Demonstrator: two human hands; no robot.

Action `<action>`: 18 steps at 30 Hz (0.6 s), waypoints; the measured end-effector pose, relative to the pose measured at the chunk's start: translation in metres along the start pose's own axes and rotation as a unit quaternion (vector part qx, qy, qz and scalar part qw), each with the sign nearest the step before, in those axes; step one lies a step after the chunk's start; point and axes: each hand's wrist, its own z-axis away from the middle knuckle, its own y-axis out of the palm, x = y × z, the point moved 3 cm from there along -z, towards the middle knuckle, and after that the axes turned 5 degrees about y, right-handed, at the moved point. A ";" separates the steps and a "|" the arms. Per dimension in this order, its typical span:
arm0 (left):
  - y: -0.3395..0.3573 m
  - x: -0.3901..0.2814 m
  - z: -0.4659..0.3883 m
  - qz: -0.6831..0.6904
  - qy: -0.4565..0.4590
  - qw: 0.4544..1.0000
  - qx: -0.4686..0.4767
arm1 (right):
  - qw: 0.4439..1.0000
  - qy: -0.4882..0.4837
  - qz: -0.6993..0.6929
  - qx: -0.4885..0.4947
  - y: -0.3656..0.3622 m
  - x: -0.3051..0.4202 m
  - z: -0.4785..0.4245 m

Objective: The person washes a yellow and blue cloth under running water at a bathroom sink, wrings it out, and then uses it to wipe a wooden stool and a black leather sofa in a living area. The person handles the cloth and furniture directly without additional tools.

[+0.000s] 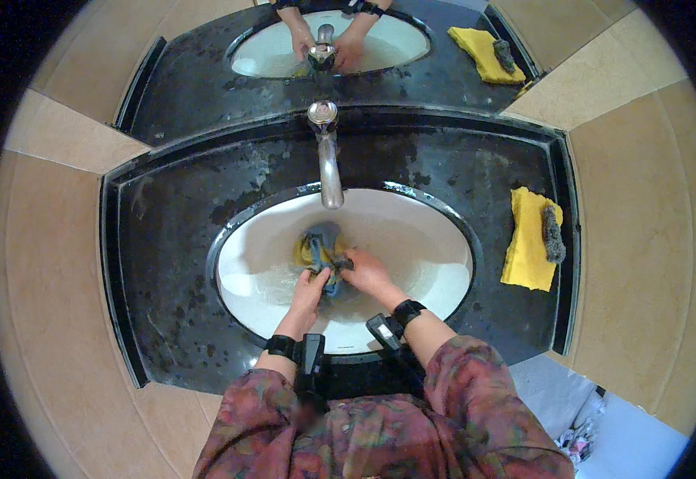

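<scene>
A wet, bunched cloth (pixel 319 245) with blue-grey, yellow and dark patches lies in the white oval sink basin (pixel 438 239). My left hand (pixel 309 293) pinches its near edge between thumb and fingers. At the cloth's right side, my right hand (pixel 367 272) grips a dark fold, its fingertips partly hidden. Cloudy water surrounds the cloth in the basin. Beyond both hands, the chrome faucet (pixel 330 161) reaches over the basin's far rim, and I cannot tell whether water runs from it.
Dark stone countertop (pixel 168 239) with wet spots surrounds the basin. On its right side lies a yellow cloth (pixel 524 245) with a grey scouring pad (pixel 553 235) on top. A mirror (pixel 198 78) behind the faucet reflects the sink and hands. Tiled walls (pixel 54 257) stand at both sides.
</scene>
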 end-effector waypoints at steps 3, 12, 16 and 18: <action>-0.027 0.005 0.006 0.012 -0.007 1.000 -0.013 | 0.997 -0.041 -0.066 -0.014 -0.020 -0.013 0.005; -0.014 0.013 0.007 0.129 -0.089 0.987 0.015 | 0.996 0.062 0.006 -0.072 0.003 -0.024 0.001; -0.017 0.013 0.001 0.185 -0.091 0.978 0.029 | 0.985 -0.161 -0.046 0.032 0.002 0.061 0.045; -0.011 0.003 0.007 0.208 -0.080 0.975 0.011 | 0.970 -0.227 -0.080 0.037 -0.013 0.098 0.071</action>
